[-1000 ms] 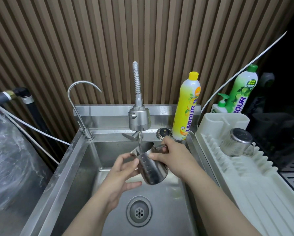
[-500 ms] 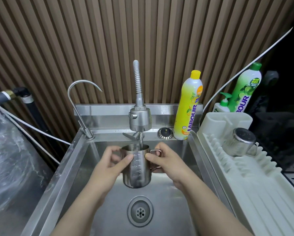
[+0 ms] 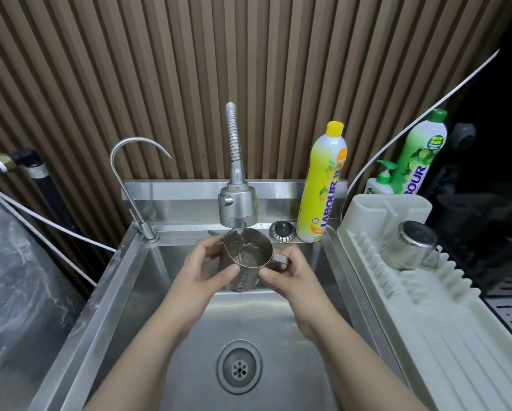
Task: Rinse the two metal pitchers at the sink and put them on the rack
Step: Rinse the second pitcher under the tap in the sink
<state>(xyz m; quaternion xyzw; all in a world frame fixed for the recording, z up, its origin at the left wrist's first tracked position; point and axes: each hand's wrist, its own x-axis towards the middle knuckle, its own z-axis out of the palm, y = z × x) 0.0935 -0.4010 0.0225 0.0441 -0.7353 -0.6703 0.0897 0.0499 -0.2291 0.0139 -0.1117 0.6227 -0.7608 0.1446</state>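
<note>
A steel pitcher is upright under the spray tap, and water runs into its open mouth. My left hand wraps its left side, thumb across the front. My right hand grips the handle on the pitcher's right side. A second steel pitcher lies upside down and tilted on the white drying rack to the right of the sink.
A yellow dish-soap bottle and a sink strainer plug stand on the back ledge. A thin curved tap rises at the back left. A green soap bottle and a pump bottle stand behind the rack. The drain is below my hands.
The pitcher went from tilted on its side to upright and rose closer under the tap. Water now falls into it. Both hands stayed on it.
</note>
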